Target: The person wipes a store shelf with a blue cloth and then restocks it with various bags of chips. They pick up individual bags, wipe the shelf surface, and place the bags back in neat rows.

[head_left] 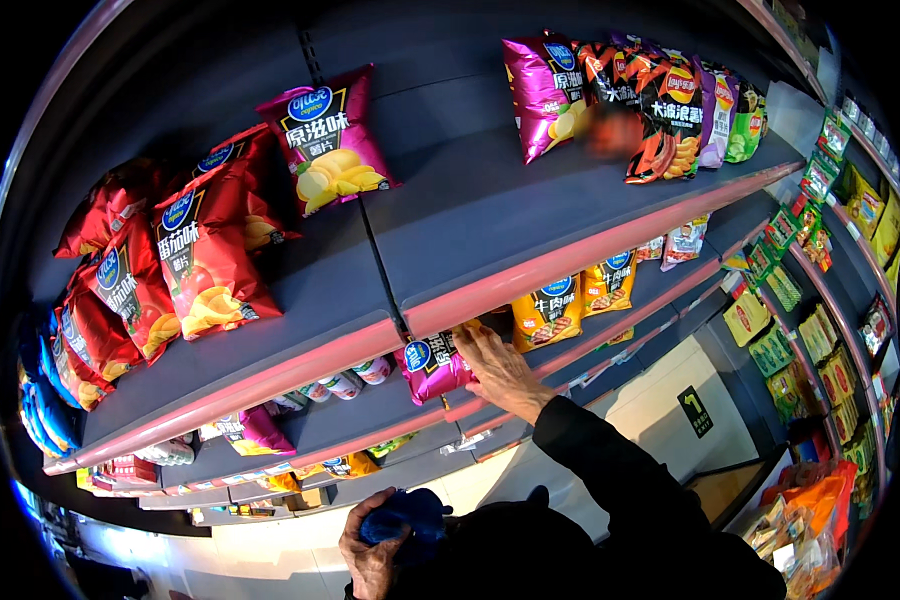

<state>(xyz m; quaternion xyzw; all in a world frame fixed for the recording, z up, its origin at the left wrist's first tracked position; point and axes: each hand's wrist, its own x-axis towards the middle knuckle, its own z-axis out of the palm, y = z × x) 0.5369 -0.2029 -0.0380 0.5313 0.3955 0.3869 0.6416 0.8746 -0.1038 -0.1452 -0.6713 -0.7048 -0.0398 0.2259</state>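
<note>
My right hand [498, 370] reaches up under the top shelf's pink front edge [570, 262] and rests on a magenta chip bag [432, 368] on the shelf below, fingers spread over its top. A yellow chip bag [548, 310] stands just right of that hand. My left hand [372, 552] is low, near my chest, closed around a dark blue soft thing [410, 515] that looks like cloth. On the top shelf a magenta chip bag [328, 140] leans at the middle, with red chip bags [205, 250] to its left.
A cluster of pink, black and green chip bags [640, 100] fills the top shelf's right part. Blue bags [40, 400] stand at far left. Lower shelves hold more snack bags [255, 430]. A second rack with green and yellow packets [820, 330] runs along the right.
</note>
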